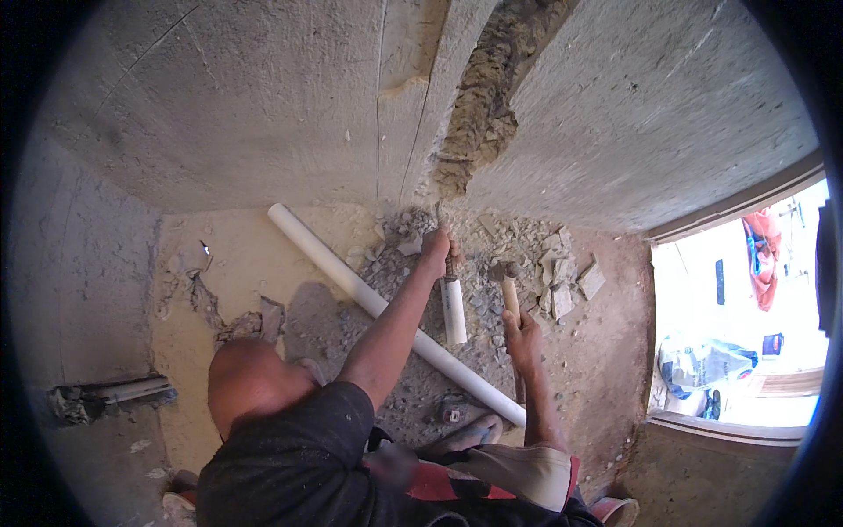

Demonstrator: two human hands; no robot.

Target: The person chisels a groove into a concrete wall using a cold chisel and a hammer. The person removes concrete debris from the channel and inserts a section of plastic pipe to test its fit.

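Neither of my hands shows. The arms in view belong to another person crouched below me, in a dark top. That person's left fist closes on a thin metal rod like a chisel, its tip at the foot of the wall. Just below the fist is a short white tube; I cannot tell whether it is joined to the rod. The person's right hand grips a hammer by its wooden handle, the dark head close above the rubble. A long white pipe slants across the floor, passing beneath the left arm.
A rough channel is cut down the plastered wall. Broken pieces and dust lie along its foot. Another recess with a pipe is in the left wall. At right, a bright opening shows bags and an orange-red cloth.
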